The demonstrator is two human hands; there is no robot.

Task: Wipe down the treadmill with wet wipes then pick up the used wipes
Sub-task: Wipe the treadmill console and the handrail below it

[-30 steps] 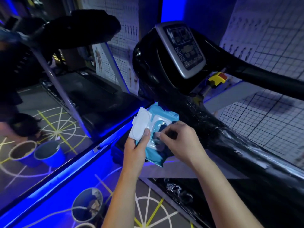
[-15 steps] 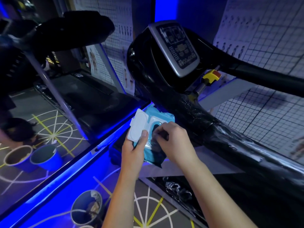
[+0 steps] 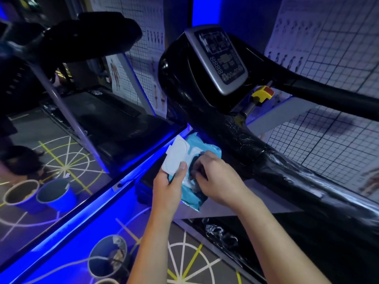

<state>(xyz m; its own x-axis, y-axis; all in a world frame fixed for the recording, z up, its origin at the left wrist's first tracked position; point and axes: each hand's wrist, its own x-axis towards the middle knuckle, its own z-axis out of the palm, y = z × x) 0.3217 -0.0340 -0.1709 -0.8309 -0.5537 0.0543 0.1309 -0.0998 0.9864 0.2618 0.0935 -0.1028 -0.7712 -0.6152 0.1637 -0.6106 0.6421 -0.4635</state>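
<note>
While your left hand [image 3: 167, 185] keeps gripping the pack [image 3: 205, 148], your right hand [image 3: 217, 179] curls deeper inside. No wipe is out yet; I cannot tell if it pinches one.

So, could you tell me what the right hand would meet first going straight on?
The right hand would first meet the wipes pack, at its opening, which it seems to be touching now.

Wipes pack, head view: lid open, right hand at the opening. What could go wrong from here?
1. The right hand covers the opening with its fingertips, so the grip is unseen; it may pull several wipes or none.
2. The left hand holds the wipes pack in mid-air by one edge, thumb on the open lid; a hard tug could pull it loose and drop it.
</note>
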